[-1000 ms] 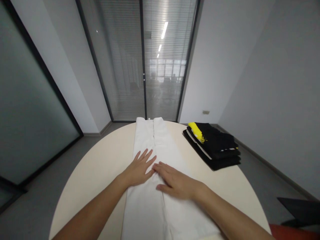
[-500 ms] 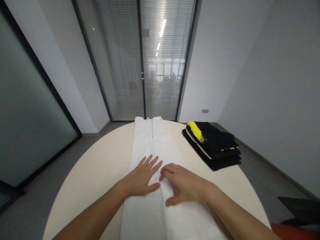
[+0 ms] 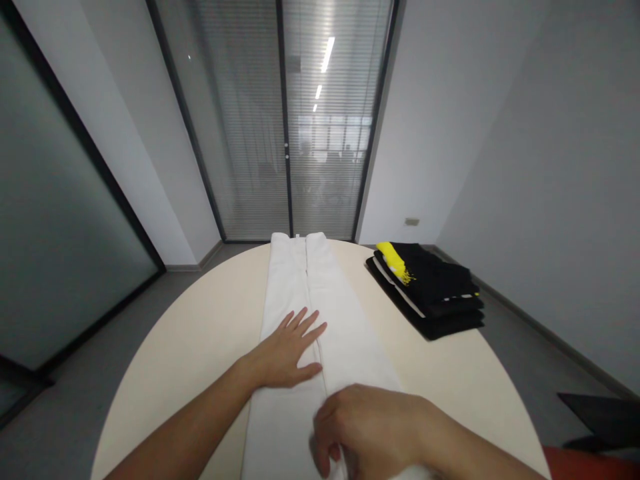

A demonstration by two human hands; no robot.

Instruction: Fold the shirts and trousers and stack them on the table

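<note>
A long white garment (image 3: pixel 340 313), folded so two edges meet along its middle, lies lengthwise on the table; its exact kind is unclear. My left hand (image 3: pixel 287 353) rests flat on its left half, fingers spread and thumb at the middle seam. Nearer to me, at the bottom of the view, my right hand (image 3: pixel 370 427) curls downward with fingers closed. A bit of white fabric bunches up beneath those fingers. Part of the near end of the garment is hidden by my right hand and cut off by the view.
A round cream table (image 3: pixel 190 333) carries a stack of folded black clothes (image 3: pixel 430 287) with a yellow print at the back right. Beyond stand a glass partition with blinds (image 3: pixel 330 167) and white walls. Something dark and red (image 3: pixel 590 460) shows at the lower right.
My right hand has moved back toward me along the garment, and its fingers have closed on fabric. My left hand has stayed in place, spread flat.
</note>
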